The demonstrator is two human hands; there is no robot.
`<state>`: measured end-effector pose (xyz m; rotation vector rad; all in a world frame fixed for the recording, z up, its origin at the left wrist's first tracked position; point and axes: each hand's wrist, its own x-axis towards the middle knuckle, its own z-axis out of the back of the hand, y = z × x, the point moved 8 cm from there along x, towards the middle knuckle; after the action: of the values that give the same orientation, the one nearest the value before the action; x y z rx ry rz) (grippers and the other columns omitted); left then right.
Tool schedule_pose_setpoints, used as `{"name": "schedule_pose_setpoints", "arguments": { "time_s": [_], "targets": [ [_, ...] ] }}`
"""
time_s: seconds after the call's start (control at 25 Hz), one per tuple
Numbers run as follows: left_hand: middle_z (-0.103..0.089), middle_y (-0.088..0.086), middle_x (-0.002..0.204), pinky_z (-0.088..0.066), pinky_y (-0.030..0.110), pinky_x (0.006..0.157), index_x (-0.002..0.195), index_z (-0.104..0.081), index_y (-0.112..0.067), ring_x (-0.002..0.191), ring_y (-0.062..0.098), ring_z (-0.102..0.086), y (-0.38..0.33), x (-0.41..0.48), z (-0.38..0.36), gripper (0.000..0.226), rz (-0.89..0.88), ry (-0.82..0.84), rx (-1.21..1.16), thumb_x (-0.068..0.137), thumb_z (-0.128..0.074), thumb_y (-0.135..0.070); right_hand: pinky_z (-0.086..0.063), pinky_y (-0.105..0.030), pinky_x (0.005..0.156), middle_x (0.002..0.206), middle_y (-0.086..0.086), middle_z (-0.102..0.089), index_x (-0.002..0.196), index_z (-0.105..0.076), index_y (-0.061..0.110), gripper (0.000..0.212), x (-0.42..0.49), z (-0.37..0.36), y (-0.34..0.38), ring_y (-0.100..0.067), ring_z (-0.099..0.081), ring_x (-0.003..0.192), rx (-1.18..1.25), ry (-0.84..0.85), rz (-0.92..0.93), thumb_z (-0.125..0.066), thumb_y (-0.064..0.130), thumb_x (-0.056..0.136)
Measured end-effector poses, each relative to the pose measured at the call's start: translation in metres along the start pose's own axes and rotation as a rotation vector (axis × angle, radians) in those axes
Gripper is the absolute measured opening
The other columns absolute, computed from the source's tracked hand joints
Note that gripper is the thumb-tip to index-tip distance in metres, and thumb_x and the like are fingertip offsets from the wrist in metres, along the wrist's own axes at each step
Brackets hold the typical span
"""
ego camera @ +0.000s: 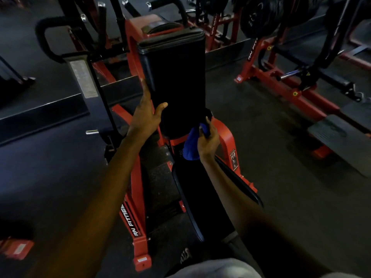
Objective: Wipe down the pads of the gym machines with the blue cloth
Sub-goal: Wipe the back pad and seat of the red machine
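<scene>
1. Two red steel frames (138,223) are showing white "RN FIT…" lettering.
2. Left hand (145,115), fingers straight, thumb apart, is bracing tall black vinyl pad (176,77).
3. Right hand (207,141) is clenching crumpled blue cloth (190,146) at pad's lower corner.

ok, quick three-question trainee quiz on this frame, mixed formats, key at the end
1. Multiple choice: the right hand grips the blue cloth at which part of the upright pad? A) top edge B) lower right corner C) left side
2. True or false: the left hand also holds the blue cloth.
3. Fill in: the machine frame is painted ___.
Key: 1 B; 2 false, it rests on the pad's left side; 3 red.
</scene>
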<state>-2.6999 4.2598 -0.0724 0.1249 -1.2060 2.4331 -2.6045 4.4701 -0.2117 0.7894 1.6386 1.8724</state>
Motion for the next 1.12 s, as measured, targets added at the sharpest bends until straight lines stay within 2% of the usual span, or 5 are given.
{"name": "schedule_pose_setpoints", "arguments": {
  "time_s": [0.24, 0.52, 0.68, 0.84, 1.12],
  "targets": [
    [-0.038, 0.008, 0.159, -0.036, 0.032, 0.113, 0.161, 0.002, -0.021, 0.141, 0.023, -0.042, -0.003, -0.011, 0.000, 0.085, 0.037, -0.055, -0.011, 0.101, -0.056, -0.039, -0.049, -0.028, 0.096, 0.121, -0.011, -0.068, 0.125, -0.068, 0.007, 0.038, -0.001, 0.000, 0.018, -0.022, -0.064, 0.113, -0.072, -0.046, 0.075, -0.060, 0.026, 0.092],
    [-0.052, 0.020, 0.146, -0.041, 0.041, 0.106, 0.151, -0.039, -0.005, 0.130, 0.039, -0.052, 0.082, -0.105, -0.056, 0.051, 0.290, -0.064, 0.045, 0.103, -0.052, -0.016, -0.042, -0.023, 0.098, 0.133, -0.005, -0.065, 0.130, -0.067, 0.017, 0.040, -0.003, 0.022, 0.002, -0.025, -0.060, 0.123, -0.694, 0.617, 0.321, -0.064, 0.003, 0.092],
    [-0.051, 0.020, 0.146, -0.039, 0.040, 0.109, 0.147, -0.046, -0.004, 0.132, 0.039, -0.051, 0.132, -0.185, -0.143, 0.047, 0.434, 0.206, -0.027, 0.101, -0.054, -0.013, -0.029, -0.038, 0.115, 0.154, -0.006, -0.044, 0.150, -0.044, 0.027, 0.065, -0.052, 0.026, -0.077, -0.027, -0.042, 0.142, -1.104, 0.997, 0.229, -0.068, 0.038, 0.090],
    [-0.029, 0.011, 0.163, -0.026, 0.038, 0.119, 0.157, -0.030, -0.011, 0.149, 0.029, -0.031, 0.146, -0.225, -0.195, 0.060, 0.513, 0.378, -0.004, 0.104, -0.050, -0.032, -0.026, -0.050, 0.118, 0.161, 0.000, -0.033, 0.156, -0.027, 0.035, 0.082, -0.071, 0.046, -0.114, -0.026, -0.029, 0.148, -1.216, 0.910, 0.277, -0.044, 0.070, 0.084],
    [-0.021, 0.018, 0.164, -0.024, 0.042, 0.119, 0.157, -0.024, -0.003, 0.151, 0.033, -0.025, 0.135, -0.231, -0.214, 0.071, 0.530, 0.274, 0.115, 0.100, -0.056, -0.032, -0.040, -0.046, 0.109, 0.152, -0.001, -0.046, 0.150, -0.042, 0.026, 0.062, -0.051, 0.006, -0.100, -0.028, -0.042, 0.140, -1.123, 0.937, 0.433, -0.060, 0.045, 0.094]
  ]
}}
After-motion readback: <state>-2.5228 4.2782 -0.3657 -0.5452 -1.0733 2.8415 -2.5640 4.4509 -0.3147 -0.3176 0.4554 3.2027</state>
